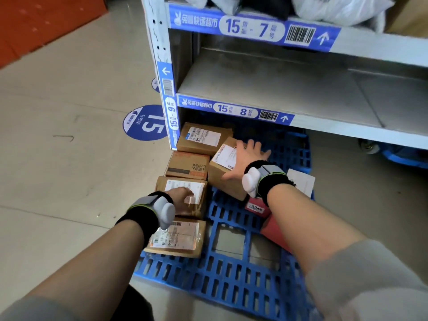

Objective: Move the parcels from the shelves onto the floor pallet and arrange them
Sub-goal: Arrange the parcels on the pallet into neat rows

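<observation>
Right hand [245, 158] spread flat, fingers straight, on tilted cardboard parcel [222, 172] on blue pallet [231, 274]. Left hand [183, 198] rests on labelled parcel [183, 193] at pallet's left edge; grip unclear.

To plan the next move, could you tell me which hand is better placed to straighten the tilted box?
Probably the right hand: it lies spread on the tilted box; the left hand rests on another box.

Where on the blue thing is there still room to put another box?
The blue pallet is bare along its near edge and in the middle, between the left column of cardboard boxes and the red parcel. Its far right corner, under shelf 15-8, also looks free. The left side is crowded: both hands, left hand and right hand, rest on boxes there.
</observation>
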A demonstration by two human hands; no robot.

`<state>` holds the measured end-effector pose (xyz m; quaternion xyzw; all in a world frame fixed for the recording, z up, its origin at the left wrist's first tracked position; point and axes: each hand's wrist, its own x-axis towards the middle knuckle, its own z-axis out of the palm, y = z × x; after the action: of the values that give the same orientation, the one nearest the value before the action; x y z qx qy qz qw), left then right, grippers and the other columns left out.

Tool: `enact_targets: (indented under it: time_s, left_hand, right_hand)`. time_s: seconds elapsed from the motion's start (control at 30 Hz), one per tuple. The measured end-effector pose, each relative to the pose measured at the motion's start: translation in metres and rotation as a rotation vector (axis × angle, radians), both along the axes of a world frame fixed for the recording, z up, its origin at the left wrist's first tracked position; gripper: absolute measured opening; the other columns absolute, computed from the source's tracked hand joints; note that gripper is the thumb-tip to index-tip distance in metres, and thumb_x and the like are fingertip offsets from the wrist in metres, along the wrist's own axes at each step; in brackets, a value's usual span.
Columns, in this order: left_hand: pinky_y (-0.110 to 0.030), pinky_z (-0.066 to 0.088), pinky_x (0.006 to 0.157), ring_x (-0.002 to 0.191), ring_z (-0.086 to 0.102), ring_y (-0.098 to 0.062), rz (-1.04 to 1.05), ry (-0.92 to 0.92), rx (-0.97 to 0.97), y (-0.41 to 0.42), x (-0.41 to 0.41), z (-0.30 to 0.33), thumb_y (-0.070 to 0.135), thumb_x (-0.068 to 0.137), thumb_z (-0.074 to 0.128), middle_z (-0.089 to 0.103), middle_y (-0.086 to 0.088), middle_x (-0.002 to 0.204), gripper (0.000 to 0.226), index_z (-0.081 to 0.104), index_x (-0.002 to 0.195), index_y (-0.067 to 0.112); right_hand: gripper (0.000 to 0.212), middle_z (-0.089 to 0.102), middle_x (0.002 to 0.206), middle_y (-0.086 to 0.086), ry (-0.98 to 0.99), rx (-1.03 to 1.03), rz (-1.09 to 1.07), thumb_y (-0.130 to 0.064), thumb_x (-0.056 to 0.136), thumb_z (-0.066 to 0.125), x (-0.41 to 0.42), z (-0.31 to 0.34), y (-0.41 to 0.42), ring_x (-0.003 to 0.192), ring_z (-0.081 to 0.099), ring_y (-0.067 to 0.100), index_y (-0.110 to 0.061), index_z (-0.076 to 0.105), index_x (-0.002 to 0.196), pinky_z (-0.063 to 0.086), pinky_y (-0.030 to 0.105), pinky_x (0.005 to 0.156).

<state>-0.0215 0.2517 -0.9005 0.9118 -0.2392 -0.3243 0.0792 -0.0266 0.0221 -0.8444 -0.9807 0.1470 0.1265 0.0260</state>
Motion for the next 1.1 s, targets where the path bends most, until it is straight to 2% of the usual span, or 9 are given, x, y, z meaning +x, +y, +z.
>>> enact_targets:
  time_s: [0.17,0.27,0.33,0.4,0.5,0.63,0.77,0.97,1.1]
  left_hand:
    - [-0.039,0.050,0.089,0.120,0.055,-0.022,0.643,0.415,-0.856,-0.014,0.004,0.055,0.047,0.087,0.063,0.057,0.000,0.130,0.054,0.051,0.134,0.022]
    - [-0.041,0.056,0.077,0.112,0.060,-0.027,0.720,0.512,-1.057,-0.015,0.003,0.070,0.043,0.086,0.067,0.051,-0.003,0.135,0.068,0.036,0.145,0.030]
    - [-0.039,0.057,0.070,0.107,0.059,-0.026,0.713,0.507,-1.079,-0.017,0.004,0.071,0.035,0.086,0.069,0.045,-0.004,0.136,0.076,0.027,0.149,0.034]
    - [-0.040,0.056,0.069,0.105,0.059,-0.026,0.659,0.490,-1.035,-0.015,0.003,0.071,0.031,0.086,0.070,0.044,-0.002,0.139,0.080,0.023,0.151,0.033]
    - [-0.042,0.055,0.075,0.113,0.059,-0.030,0.511,0.385,-0.813,0.000,0.002,0.064,0.029,0.090,0.065,0.046,-0.004,0.143,0.073,0.025,0.151,0.030]
    - [-0.034,0.051,0.077,0.114,0.059,-0.034,0.395,0.017,-0.444,0.043,0.017,0.060,0.015,0.089,0.064,0.054,-0.011,0.136,0.058,0.042,0.143,0.018]
    - [-0.030,0.049,0.082,0.108,0.060,-0.031,0.191,-0.040,-0.088,0.069,0.000,0.029,0.028,0.076,0.080,0.058,-0.012,0.129,0.061,0.053,0.128,0.011]
    - [-0.057,0.020,0.115,0.148,0.000,-0.041,-0.270,-0.185,0.209,0.044,-0.038,-0.001,0.060,0.058,0.082,-0.008,-0.012,0.162,0.129,0.002,0.155,0.029]
    - [-0.076,0.011,0.106,0.145,-0.018,-0.045,-0.502,-0.221,0.329,0.036,-0.064,-0.036,0.078,0.045,0.075,-0.028,-0.006,0.159,0.141,-0.015,0.148,0.045]
  right_hand:
    - [0.125,0.032,0.146,0.019,-0.098,0.275,-0.260,-0.078,0.054,0.074,-0.019,0.062,0.012,0.134,0.034,0.043,-0.016,0.021,0.148,0.035,0.053,0.109]
    - [0.102,0.047,0.141,0.015,-0.010,0.604,-0.474,-0.067,0.072,0.069,-0.031,0.088,0.022,0.121,0.052,0.034,-0.008,0.032,0.146,0.045,0.039,0.099]
    - [0.072,0.063,0.108,0.009,0.037,0.869,-0.575,-0.059,0.081,0.066,-0.040,0.097,0.023,0.088,0.061,0.026,-0.010,0.049,0.131,0.049,0.030,0.073]
    - [0.054,0.057,0.082,0.004,0.046,0.948,-0.610,-0.054,0.087,0.063,-0.054,0.099,0.027,0.067,0.056,0.020,-0.014,0.053,0.121,0.040,0.026,0.054]
    - [0.076,0.060,0.091,0.004,0.052,0.822,-0.532,-0.058,0.080,0.069,-0.062,0.086,0.029,0.070,0.058,0.019,-0.009,0.051,0.134,0.041,0.026,0.054]
    - [0.118,0.042,0.143,0.016,0.050,0.329,-0.317,-0.075,0.057,0.074,-0.066,0.055,0.025,0.125,0.047,0.037,-0.016,0.029,0.149,0.042,0.040,0.101]
    - [0.130,0.022,0.153,0.022,0.055,0.236,-0.294,-0.071,0.060,0.076,-0.081,0.035,0.031,0.140,0.024,0.045,-0.016,0.008,0.155,0.026,0.049,0.113]
    - [0.158,0.008,0.158,0.026,0.114,0.393,-0.661,-0.088,0.038,0.063,-0.099,-0.035,0.051,0.142,0.019,0.048,-0.013,-0.014,0.153,0.020,0.057,0.116]
    - [0.141,0.014,0.151,0.021,0.021,0.307,-0.676,-0.091,0.048,0.052,-0.118,-0.055,0.079,0.137,0.021,0.050,-0.013,0.000,0.153,0.023,0.058,0.109]
